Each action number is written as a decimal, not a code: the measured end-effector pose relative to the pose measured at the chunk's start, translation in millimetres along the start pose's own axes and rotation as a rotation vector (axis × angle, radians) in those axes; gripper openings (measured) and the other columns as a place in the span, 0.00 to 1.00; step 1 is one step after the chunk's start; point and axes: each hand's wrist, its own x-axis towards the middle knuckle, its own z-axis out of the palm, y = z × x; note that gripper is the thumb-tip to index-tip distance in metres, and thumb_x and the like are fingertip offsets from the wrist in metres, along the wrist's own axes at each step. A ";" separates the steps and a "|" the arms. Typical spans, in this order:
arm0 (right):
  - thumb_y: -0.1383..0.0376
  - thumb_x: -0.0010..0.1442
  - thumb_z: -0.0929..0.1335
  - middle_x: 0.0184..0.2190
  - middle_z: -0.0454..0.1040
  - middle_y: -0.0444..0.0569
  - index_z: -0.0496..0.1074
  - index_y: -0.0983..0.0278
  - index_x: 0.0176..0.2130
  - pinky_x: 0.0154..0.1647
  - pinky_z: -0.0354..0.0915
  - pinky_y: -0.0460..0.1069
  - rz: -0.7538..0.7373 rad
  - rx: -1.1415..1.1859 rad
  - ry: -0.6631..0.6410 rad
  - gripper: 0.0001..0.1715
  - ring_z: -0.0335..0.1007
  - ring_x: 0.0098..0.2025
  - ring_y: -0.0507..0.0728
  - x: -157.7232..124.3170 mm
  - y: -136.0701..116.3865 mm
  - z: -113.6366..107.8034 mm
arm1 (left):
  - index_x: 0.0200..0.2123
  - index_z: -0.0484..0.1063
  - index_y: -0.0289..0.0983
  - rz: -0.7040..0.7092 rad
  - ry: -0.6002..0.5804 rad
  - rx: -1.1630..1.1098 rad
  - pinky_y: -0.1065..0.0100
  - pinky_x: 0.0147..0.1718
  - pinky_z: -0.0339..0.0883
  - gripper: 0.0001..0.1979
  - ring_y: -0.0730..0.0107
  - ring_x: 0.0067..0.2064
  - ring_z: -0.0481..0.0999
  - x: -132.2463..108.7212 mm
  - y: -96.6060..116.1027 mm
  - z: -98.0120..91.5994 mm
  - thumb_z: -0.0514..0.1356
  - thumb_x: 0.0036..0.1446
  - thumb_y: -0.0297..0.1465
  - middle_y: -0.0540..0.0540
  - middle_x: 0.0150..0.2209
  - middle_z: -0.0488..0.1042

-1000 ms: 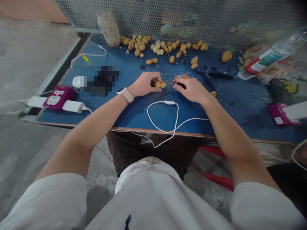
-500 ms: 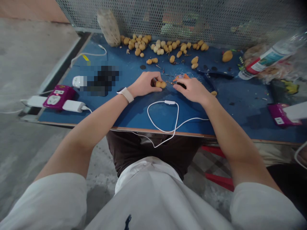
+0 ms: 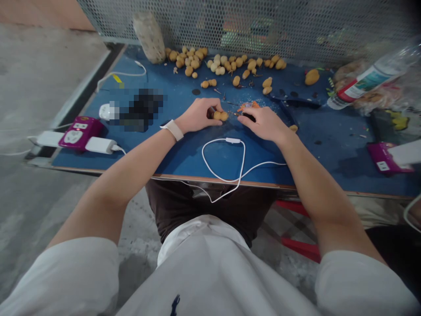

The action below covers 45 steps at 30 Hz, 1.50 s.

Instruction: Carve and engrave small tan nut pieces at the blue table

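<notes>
Left hand (image 3: pixel 197 116): my fingers pinch a small gourd (image 3: pixel 220 116) just above the blue table (image 3: pixel 184 153).
Right hand (image 3: pixel 265 123): closed round a dark tool (image 3: pixel 247 116) (tip blurred).
Risk: the tip may skid off the round skin into my thumb.

A pixelated patch (image 3: pixel 138 109) on the desk (image 3: pixel 329 153) hides whatever lies there. The left grip (image 3: pixel 197 116) covers part of a gourd (image 3: pixel 221 116). The right grip (image 3: pixel 263 123) hides most of a dark tool (image 3: pixel 249 117), too small to identify. The bottle (image 3: pixel 368 81) is blurred and cut off at the right edge.
</notes>
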 end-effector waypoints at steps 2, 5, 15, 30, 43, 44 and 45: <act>0.27 0.87 0.64 0.53 0.95 0.64 0.90 0.57 0.69 0.62 0.77 0.69 -0.002 0.002 0.003 0.48 0.89 0.60 0.83 0.2 0.6 0.4 | 0.48 0.86 0.41 0.009 0.004 -0.005 0.57 0.52 0.83 0.20 0.59 0.43 0.89 0.0 -0.3 0.0 0.88 0.59 0.38 0.48 0.40 0.87; 0.27 0.87 0.63 0.54 0.95 0.63 0.90 0.57 0.69 0.62 0.77 0.69 -0.007 -0.005 0.001 0.48 0.89 0.59 0.82 0.5 1.7 0.8 | 0.48 0.86 0.41 0.026 0.010 -0.017 0.57 0.51 0.83 0.21 0.60 0.42 0.88 0.0 -0.9 0.1 0.88 0.59 0.38 0.48 0.40 0.87; 0.26 0.87 0.63 0.58 0.95 0.65 0.90 0.59 0.71 0.65 0.78 0.68 -0.035 -0.020 0.012 0.50 0.90 0.61 0.81 0.8 4.2 2.1 | 0.49 0.85 0.40 0.039 0.014 0.009 0.59 0.51 0.82 0.21 0.62 0.43 0.85 0.5 -6.3 1.9 0.87 0.60 0.39 0.49 0.41 0.84; 0.31 0.89 0.64 0.58 0.95 0.64 0.89 0.59 0.73 0.65 0.77 0.70 -0.030 -0.017 0.004 0.46 0.90 0.62 0.83 0.9 7.7 3.9 | 0.50 0.84 0.39 0.032 0.001 0.038 0.60 0.51 0.81 0.21 0.63 0.43 0.86 0.1 -6.8 2.3 0.87 0.62 0.38 0.49 0.41 0.84; 0.31 0.89 0.65 0.59 0.95 0.65 0.90 0.59 0.73 0.65 0.78 0.72 -0.028 -0.012 0.024 0.46 0.90 0.64 0.84 1.5 8.7 5.6 | 0.52 0.84 0.40 0.023 -0.009 0.061 0.56 0.54 0.83 0.22 0.58 0.46 0.87 0.5 -7.6 1.8 0.86 0.62 0.37 0.47 0.43 0.84; 0.31 0.88 0.65 0.60 0.95 0.65 0.90 0.59 0.73 0.66 0.78 0.72 -0.029 -0.010 0.023 0.46 0.90 0.64 0.84 1.4 8.5 5.4 | 0.52 0.84 0.40 0.032 -0.007 0.054 0.56 0.54 0.83 0.22 0.58 0.46 0.87 0.5 -7.7 1.8 0.86 0.62 0.38 0.47 0.43 0.84; 0.30 0.88 0.65 0.60 0.95 0.66 0.90 0.59 0.73 0.66 0.78 0.72 -0.029 -0.008 0.023 0.47 0.90 0.64 0.84 1.4 8.2 5.3 | 0.52 0.84 0.40 0.037 -0.005 0.050 0.56 0.54 0.83 0.22 0.58 0.46 0.87 0.6 -7.6 1.8 0.86 0.62 0.38 0.48 0.43 0.84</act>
